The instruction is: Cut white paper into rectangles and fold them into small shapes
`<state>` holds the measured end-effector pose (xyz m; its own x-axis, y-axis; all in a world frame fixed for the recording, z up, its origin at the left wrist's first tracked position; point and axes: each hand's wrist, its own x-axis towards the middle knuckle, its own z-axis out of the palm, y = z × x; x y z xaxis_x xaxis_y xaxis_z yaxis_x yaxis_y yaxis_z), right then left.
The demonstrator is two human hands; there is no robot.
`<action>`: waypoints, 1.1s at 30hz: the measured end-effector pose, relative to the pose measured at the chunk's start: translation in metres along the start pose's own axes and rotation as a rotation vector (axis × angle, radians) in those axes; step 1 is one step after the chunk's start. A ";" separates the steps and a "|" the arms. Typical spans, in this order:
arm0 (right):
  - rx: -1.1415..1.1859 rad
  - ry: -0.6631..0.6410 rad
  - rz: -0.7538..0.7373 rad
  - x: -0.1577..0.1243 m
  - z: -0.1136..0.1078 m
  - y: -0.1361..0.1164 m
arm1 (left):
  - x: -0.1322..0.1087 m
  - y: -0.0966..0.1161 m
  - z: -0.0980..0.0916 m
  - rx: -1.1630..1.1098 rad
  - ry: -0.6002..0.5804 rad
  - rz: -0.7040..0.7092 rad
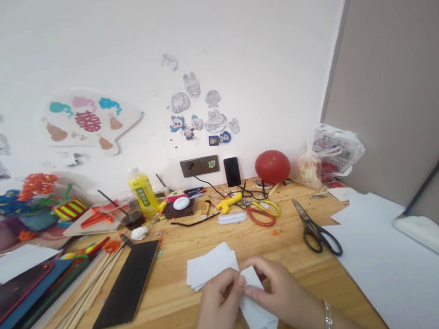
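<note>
A folded piece of white paper (258,313) is held between my two hands, low in the middle of the head view. My left hand (222,301) pinches its left edge between thumb and fingers. From the other side my right hand (280,288) grips the upper part, its thumb lying across the paper. A bracelet circles my right wrist. Just beyond my left hand lies a small stack of white paper sheets (210,264) on the wooden table (182,307). The fingers hide part of the folded paper.
Black-handled scissors (314,230) lie right, beside large white paper (399,256). Farther back are red-and-yellow scissors (263,214), a yellow glue gun (229,203), a red balloon (272,166), a phone (232,172) and a yellow bottle (143,192). A black slab (129,287) and wooden sticks (80,307) lie left.
</note>
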<state>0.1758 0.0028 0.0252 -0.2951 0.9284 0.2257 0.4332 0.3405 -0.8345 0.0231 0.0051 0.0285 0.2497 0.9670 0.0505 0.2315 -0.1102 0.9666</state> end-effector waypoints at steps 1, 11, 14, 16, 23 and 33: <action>0.042 -0.010 0.018 0.000 0.001 -0.001 | 0.000 -0.002 0.000 -0.027 -0.004 -0.020; 0.185 -0.021 0.053 0.001 0.003 -0.002 | 0.002 -0.012 0.001 -0.112 -0.005 -0.087; 0.109 0.033 -0.023 0.002 0.002 0.002 | 0.001 -0.011 0.002 -0.097 0.015 -0.068; 0.050 0.070 -0.049 0.002 0.001 0.005 | 0.001 -0.011 0.003 -0.105 0.005 -0.074; -0.205 0.072 -0.256 0.000 -0.003 0.012 | 0.001 -0.012 0.003 -0.209 -0.010 -0.140; -0.074 0.071 -0.269 0.000 -0.006 0.004 | 0.002 -0.013 0.005 -0.235 -0.037 -0.178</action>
<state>0.1823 0.0055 0.0244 -0.3488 0.8107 0.4703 0.4091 0.5832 -0.7018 0.0257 0.0072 0.0148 0.2596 0.9570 -0.1296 0.0517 0.1202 0.9914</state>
